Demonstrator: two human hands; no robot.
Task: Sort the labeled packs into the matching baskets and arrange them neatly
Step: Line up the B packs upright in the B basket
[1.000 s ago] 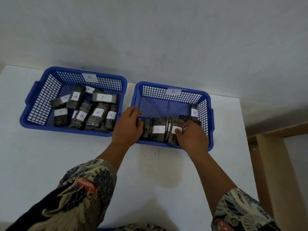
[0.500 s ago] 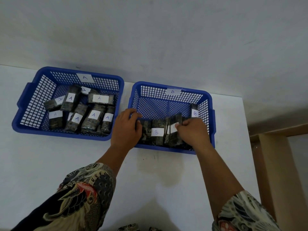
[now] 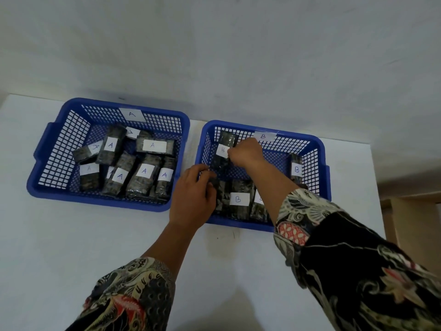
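Packs are all in their blue baskets, the A basket (image 3: 59, 149) loosely heaped, the B basket (image 3: 317, 149) now half rowed, as the right hand (image 3: 245, 152) has carried one B pack (image 3: 223, 151) from the front row to the back-left corner, pinching it, while the left hand (image 3: 191, 199), fingers curled, steadies the front row (image 3: 237, 199).

Two blue mesh baskets sit side by side on the white table. The left basket (image 3: 47, 168), tagged A on its far wall, holds a loose jumble of dark A-labeled packs (image 3: 143, 177). The right basket (image 3: 317, 151), tagged B, has B packs (image 3: 238, 199) lined along its near wall, one B pack (image 3: 296, 168) against the right wall, and one B pack (image 3: 223, 151) far left.
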